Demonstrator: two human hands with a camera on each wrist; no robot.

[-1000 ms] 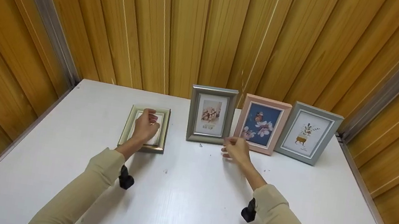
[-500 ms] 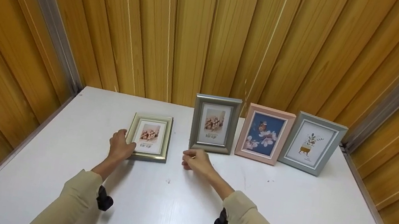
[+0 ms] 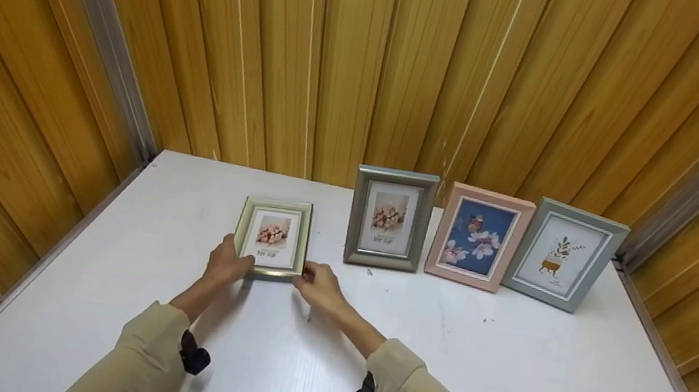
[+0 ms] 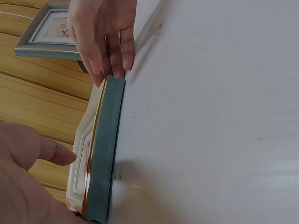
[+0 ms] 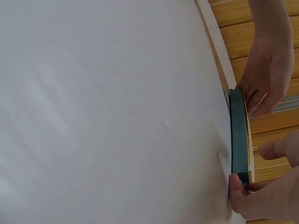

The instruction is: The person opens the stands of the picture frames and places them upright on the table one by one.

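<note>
A small picture frame [image 3: 267, 269] with a pale gold border and a floral print lies face up on the white table. Its teal edge [image 4: 103, 154] shows in the left wrist view. At the lower left corner my left hand [image 3: 225, 265] grips it, fingers by the side and thumb over the front. My right hand [image 3: 324, 289] holds the lower right corner with curled fingertips. In the right wrist view, the right hand's fingers [image 5: 237, 198] are around that corner. Part of each hand's fingers is hidden behind the frame.
Three larger frames stand along the back: one grey-brown [image 3: 356, 224], one pink [image 3: 439, 239], one grey-green [image 3: 597, 258]. The white table [image 3: 501, 381] carries small specks. Wood-patterned panels [image 3: 349, 52] rise behind it and at both sides.
My left hand has drawn back from over the small frame to its lower left corner. My right hand has moved left from near the pink frame to the small frame's right corner.
</note>
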